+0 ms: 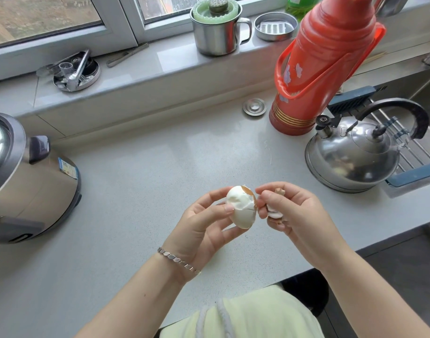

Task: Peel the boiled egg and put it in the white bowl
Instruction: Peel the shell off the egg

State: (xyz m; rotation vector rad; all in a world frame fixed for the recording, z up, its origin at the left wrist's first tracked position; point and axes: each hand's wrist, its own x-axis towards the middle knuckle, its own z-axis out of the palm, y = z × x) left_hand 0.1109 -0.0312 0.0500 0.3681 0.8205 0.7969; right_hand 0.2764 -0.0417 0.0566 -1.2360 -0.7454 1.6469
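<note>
Seemingly half-peeled, egg (240,208) sits between left fingers (220,208)

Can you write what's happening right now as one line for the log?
step: peeling | left hand: holds boiled egg, partly peeled | right hand: holds shell pieces | white bowl: not in view

The boiled egg (240,206) is being held above the countertop (160,167), gripped between the thumb and fingers of the left hand (204,228), with its long axis roughly upright. It is being presented partly peeled: the upper face is being shown bare, white and uneven, while brown shell is being retained along the upper right edge. A crack line is being seen across the lower half. Detached shell pieces (275,211), pale inner faces up, are being held in the right hand (294,211), just beside the egg.
</note>
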